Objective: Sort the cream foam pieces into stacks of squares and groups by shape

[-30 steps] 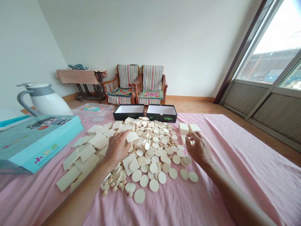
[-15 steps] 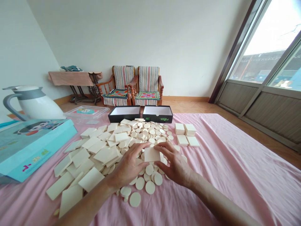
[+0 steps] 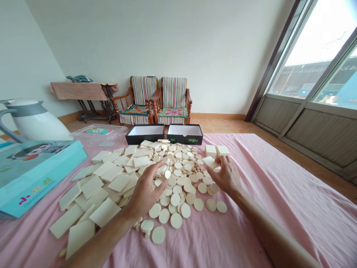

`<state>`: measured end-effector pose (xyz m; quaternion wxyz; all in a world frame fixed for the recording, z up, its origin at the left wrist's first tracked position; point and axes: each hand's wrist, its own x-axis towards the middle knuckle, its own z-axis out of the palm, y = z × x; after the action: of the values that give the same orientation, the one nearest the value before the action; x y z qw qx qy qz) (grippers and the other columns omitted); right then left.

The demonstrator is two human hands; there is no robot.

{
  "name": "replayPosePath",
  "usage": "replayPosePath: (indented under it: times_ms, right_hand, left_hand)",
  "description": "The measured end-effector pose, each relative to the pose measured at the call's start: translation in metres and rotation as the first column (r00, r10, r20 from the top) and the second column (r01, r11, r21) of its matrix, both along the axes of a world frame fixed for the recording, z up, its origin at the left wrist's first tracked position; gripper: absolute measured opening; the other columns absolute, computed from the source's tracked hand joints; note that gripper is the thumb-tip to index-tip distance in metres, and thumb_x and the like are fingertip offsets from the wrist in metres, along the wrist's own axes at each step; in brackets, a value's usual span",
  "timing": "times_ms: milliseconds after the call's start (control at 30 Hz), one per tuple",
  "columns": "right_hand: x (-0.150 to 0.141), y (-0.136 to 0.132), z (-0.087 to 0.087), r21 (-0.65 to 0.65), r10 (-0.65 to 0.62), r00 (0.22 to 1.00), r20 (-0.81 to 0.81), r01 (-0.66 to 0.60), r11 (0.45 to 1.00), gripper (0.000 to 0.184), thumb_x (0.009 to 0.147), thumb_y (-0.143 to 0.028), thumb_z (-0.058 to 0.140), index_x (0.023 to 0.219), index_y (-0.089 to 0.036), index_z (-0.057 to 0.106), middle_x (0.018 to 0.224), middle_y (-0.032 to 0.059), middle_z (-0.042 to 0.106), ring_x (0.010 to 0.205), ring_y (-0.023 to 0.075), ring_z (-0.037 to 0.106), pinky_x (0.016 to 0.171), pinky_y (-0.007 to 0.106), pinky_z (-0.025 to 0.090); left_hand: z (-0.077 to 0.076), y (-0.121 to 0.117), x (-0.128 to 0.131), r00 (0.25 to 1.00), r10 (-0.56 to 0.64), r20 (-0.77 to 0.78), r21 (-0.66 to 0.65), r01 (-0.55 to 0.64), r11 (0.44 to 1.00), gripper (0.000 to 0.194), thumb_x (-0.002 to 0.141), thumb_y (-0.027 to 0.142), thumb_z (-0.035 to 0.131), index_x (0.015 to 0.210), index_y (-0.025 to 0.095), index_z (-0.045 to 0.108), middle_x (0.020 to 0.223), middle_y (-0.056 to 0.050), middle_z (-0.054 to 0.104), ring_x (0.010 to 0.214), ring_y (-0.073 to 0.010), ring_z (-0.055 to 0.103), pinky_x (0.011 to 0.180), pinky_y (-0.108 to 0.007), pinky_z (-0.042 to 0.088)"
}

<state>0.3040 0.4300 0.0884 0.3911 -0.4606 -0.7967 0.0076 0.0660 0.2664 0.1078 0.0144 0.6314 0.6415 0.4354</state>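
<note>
Right hand (image 3: 227,175), thumb and fingers closed, pinches a square tile (image 3: 209,162) beside the stacks (image 3: 211,150) toward the counter's (image 3: 279,182) far right corner. Left hand (image 3: 146,191): half-open, apparently empty. Caution: bumping could skew the stacks.

Bright daylight | window (image 3: 299,76) at right — sky (image 3: 325,35) blown out | soft shadows | edges stretched

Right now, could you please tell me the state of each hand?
Left hand: open, holding nothing visible.
Right hand: closed on a square tile, near the stacked tiles.
</note>
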Motion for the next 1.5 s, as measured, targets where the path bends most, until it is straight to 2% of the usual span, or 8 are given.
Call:
replayPosePath:
  times_ms: [133, 367, 667, 767, 900, 1133, 1333, 1500]
  right_hand:
    - [0.009, 0.024, -0.01, -0.041, -0.231, 0.961, 0.154, 0.24, 0.97, 0.036, 0.075, -0.055, 0.059, 0.082, -0.021, 0.05, 0.084, 0.0063, 0.058, 0.077, 0.0227, 0.053, 0.065, 0.033, 0.035]
    - [0.0, 0.023, -0.015, -0.065, -0.304, 0.913, 0.274, 0.333, 0.941, 0.037, 0.077, -0.055, 0.056, 0.085, -0.02, 0.052, 0.091, 0.0095, 0.061, 0.088, 0.0265, 0.055, 0.074, 0.037, 0.032]
    - [0.001, 0.0, 0.001, 0.082, -0.119, 0.981, 0.153, 0.108, 0.991, 0.03, 0.085, -0.049, 0.051, 0.094, -0.021, 0.052, 0.093, 0.007, 0.062, 0.085, 0.0238, 0.055, 0.073, 0.036, 0.034]
    - [-0.004, -0.003, -0.004, 0.097, -0.046, 0.988, 0.148, 0.032, 0.995, 0.026, 0.085, -0.047, 0.052, 0.091, -0.021, 0.053, 0.09, 0.0071, 0.062, 0.08, 0.0234, 0.055, 0.07, 0.035, 0.035]
    - [-0.009, -0.007, -0.01, 0.096, 0.016, 0.987, 0.16, -0.032, 0.995, 0.021, 0.088, -0.042, 0.05, 0.089, -0.022, 0.055, 0.09, 0.007, 0.062, 0.077, 0.0226, 0.055, 0.066, 0.034, 0.037]
    - [-0.003, -0.002, -0.016, 0.02, 0.064, 0.985, 0.16, -0.068, 0.997, 0.015, 0.088, -0.03, 0.048, 0.092, -0.021, 0.059, 0.092, 0.0063, 0.062, 0.076, 0.0212, 0.056, 0.064, 0.032, 0.039]
    - [-0.002, -0.002, -0.016, -0.007, 0.103, 0.984, 0.147, -0.103, 0.995, 0.016, 0.089, -0.027, 0.046, 0.094, -0.02, 0.06, 0.093, 0.0068, 0.062, 0.076, 0.0206, 0.059, 0.063, 0.03, 0.041]
    - [-0.001, -0.005, -0.013, -0.043, 0.144, 0.981, 0.127, -0.139, 0.989, 0.019, 0.091, -0.026, 0.043, 0.093, -0.02, 0.061, 0.093, 0.0072, 0.063, 0.074, 0.0193, 0.061, 0.06, 0.03, 0.042]
  left_hand:
    - [-0.003, 0.002, -0.007, 0.998, 0.07, 0.007, 0.016, -0.07, 0.997, 0.041, 0.086, 0.028, 0.057, 0.127, 0.026, 0.05, 0.125, -0.006, 0.061, 0.114, -0.0218, 0.059, 0.099, -0.042, 0.048]
    - [-0.004, 0.003, -0.011, 0.996, 0.087, -0.016, 0.02, -0.086, 0.996, 0.035, 0.086, 0.028, 0.055, 0.122, 0.024, 0.054, 0.119, -0.006, 0.064, 0.111, -0.0209, 0.06, 0.097, -0.039, 0.049]
    - [0.016, -0.002, -0.004, 0.984, 0.054, -0.167, -0.017, -0.058, 0.998, 0.025, 0.084, 0.023, 0.054, 0.109, 0.022, 0.06, 0.11, -0.006, 0.066, 0.105, -0.0213, 0.06, 0.092, -0.038, 0.05]
    - [0.031, 0.017, -0.016, 0.958, 0.007, -0.287, -0.076, -0.029, 0.997, 0.024, 0.083, 0.02, 0.054, 0.106, 0.022, 0.061, 0.107, -0.005, 0.066, 0.103, -0.0216, 0.06, 0.091, -0.038, 0.05]
    - [0.044, 0.071, -0.053, 0.866, 0.12, -0.486, -0.145, -0.215, 0.966, 0.026, 0.082, 0.018, 0.053, 0.106, 0.02, 0.062, 0.105, -0.006, 0.067, 0.1, -0.0219, 0.061, 0.091, -0.035, 0.049]
    - [0.038, 0.156, -0.085, 0.792, 0.179, -0.583, -0.178, -0.339, 0.924, 0.025, 0.08, 0.015, 0.055, 0.103, 0.015, 0.066, 0.105, -0.011, 0.067, 0.103, -0.0255, 0.056, 0.093, -0.036, 0.043]
    - [0.028, 0.182, -0.079, 0.755, 0.172, -0.632, -0.222, -0.39, 0.894, 0.014, 0.075, 0.012, 0.058, 0.084, 0.013, 0.068, 0.093, -0.016, 0.068, 0.1, -0.0301, 0.055, 0.084, -0.039, 0.043]
    - [0.026, 0.175, -0.074, 0.757, 0.135, -0.639, -0.231, -0.356, 0.905, 0.016, 0.078, 0.01, 0.053, 0.084, 0.013, 0.068, 0.089, -0.016, 0.068, 0.096, -0.0295, 0.056, 0.083, -0.041, 0.043]
